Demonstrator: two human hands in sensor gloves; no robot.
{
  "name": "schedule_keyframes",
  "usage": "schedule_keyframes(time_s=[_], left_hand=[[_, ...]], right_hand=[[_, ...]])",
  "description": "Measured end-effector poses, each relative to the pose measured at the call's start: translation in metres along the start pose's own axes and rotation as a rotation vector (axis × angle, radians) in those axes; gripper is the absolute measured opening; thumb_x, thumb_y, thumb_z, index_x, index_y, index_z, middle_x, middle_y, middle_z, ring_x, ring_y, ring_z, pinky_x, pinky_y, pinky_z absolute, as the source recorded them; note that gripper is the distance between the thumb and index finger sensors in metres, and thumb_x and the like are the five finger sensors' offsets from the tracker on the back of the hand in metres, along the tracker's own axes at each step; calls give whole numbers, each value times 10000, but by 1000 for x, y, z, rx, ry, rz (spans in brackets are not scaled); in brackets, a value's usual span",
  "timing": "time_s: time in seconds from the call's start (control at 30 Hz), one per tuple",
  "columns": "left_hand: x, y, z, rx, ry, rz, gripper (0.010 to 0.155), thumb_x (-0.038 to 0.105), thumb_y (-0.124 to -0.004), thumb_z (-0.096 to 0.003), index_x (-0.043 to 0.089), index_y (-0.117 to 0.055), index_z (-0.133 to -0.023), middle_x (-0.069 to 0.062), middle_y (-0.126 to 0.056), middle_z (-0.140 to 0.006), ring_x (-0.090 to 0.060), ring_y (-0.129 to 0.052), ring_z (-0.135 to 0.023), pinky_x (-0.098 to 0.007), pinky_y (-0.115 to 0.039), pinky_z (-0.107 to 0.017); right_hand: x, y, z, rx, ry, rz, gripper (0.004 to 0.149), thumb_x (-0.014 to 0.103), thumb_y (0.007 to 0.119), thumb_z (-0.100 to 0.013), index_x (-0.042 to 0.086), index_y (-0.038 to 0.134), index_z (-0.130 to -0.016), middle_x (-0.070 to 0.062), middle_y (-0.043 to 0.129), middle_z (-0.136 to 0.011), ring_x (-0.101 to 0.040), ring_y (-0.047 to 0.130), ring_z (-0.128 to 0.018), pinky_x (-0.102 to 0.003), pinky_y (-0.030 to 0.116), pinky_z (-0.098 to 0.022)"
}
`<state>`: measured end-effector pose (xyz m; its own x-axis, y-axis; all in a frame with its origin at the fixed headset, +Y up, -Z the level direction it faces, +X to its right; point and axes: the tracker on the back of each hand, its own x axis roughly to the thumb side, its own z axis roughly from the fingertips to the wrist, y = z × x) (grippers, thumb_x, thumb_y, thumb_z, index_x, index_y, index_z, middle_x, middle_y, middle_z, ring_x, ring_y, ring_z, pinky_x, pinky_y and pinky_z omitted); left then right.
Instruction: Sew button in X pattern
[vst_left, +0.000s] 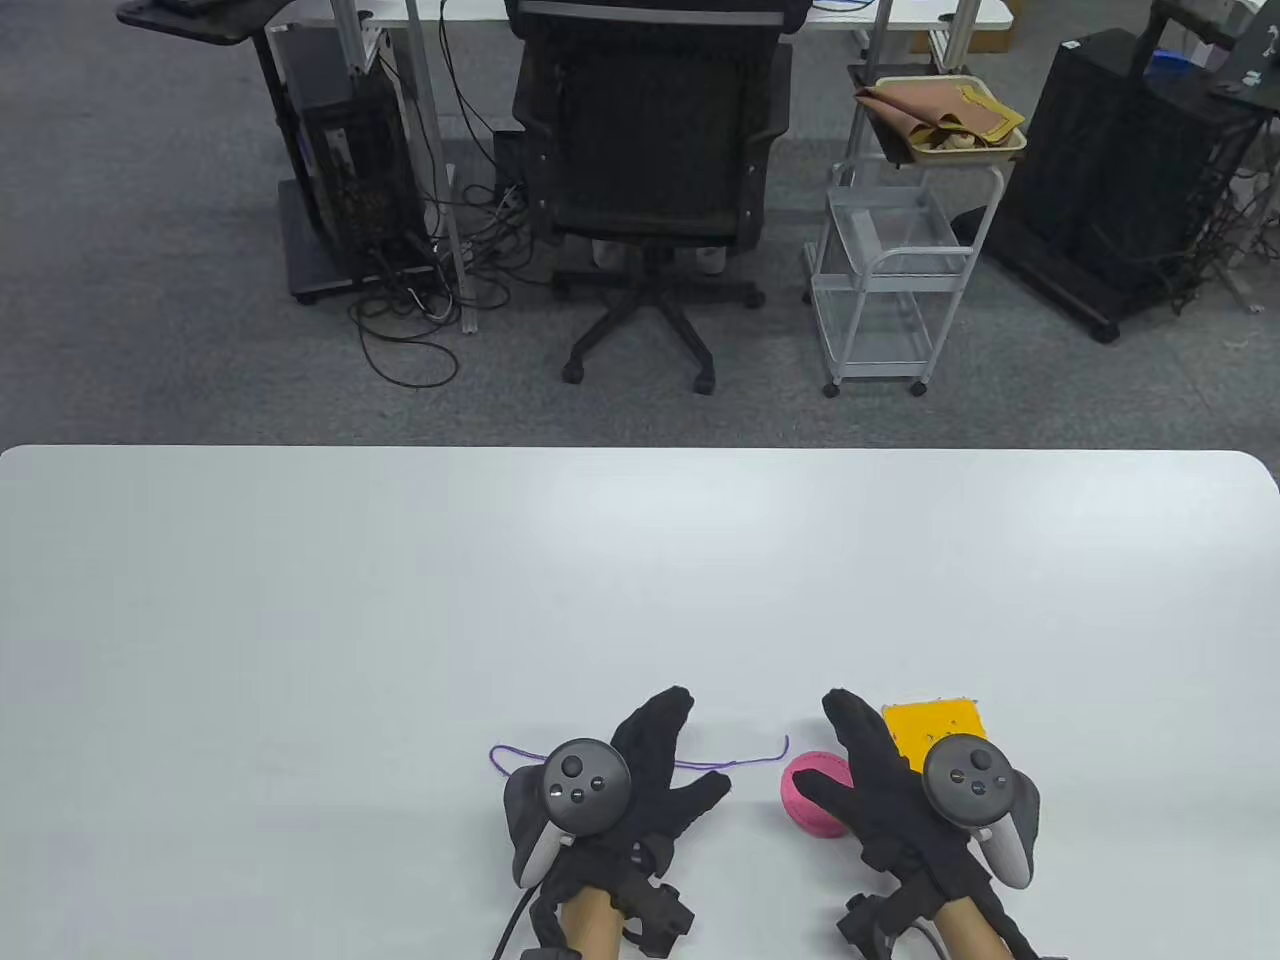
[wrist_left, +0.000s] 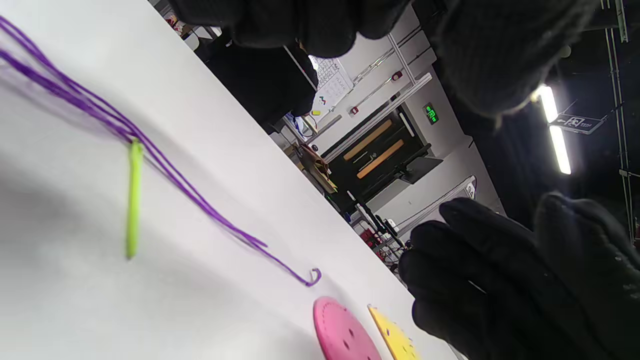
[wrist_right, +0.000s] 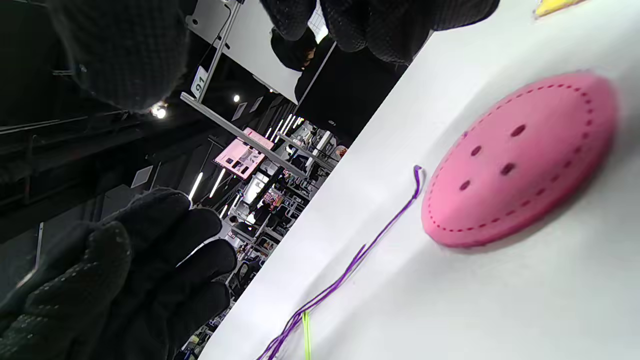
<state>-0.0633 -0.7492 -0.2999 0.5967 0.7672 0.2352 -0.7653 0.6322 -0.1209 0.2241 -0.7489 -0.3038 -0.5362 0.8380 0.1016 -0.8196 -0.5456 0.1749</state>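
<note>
White table (vst_left: 300, 560), grey carpet (vst_left: 150, 330), black office chair (vst_left: 650, 150), white wire trolley (vst_left: 890, 270)

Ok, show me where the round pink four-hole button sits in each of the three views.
Table view: the round pink four-hole button lies on the white table, low right of centre, partly under the right hand.
Left wrist view: bottom edge, centre.
Right wrist view: large, right of centre.
Shared landmark: the purple thread's curled end lies beside the button.

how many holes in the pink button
4: in the pink button, clustered at its center in a rough diamond, all visible in the right wrist view; none look hidden.
</note>
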Motion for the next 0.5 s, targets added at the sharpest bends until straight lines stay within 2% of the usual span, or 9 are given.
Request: schedule_keyframes(time_s=[0.37, 0.5], left_hand=[[0, -1, 0, 4, 5, 9, 822, 523, -835, -444, 246, -442, -1111, -35, -550, -1158, -368, -588, -1065, -529, -549, -751], [1, 0, -1, 3, 13, 18, 819, 523, -834, -443, 248, -447, -1110, -32, -563, -1153, -345, -644, -1047, -498, -608, -741]], right_hand=[[-2, 0, 0, 3, 0, -1, 891, 583, 738, -439, 188, 301, -1107, -145, 281, -1205, -431, 417, -1100, -583, 362, -820], [-1, 0, 0, -4, 4, 31, 895, 589, 739, -434, 185, 309, -1107, -151, 302, -1200, -425, 433, -1093, -577, 354, -822]])
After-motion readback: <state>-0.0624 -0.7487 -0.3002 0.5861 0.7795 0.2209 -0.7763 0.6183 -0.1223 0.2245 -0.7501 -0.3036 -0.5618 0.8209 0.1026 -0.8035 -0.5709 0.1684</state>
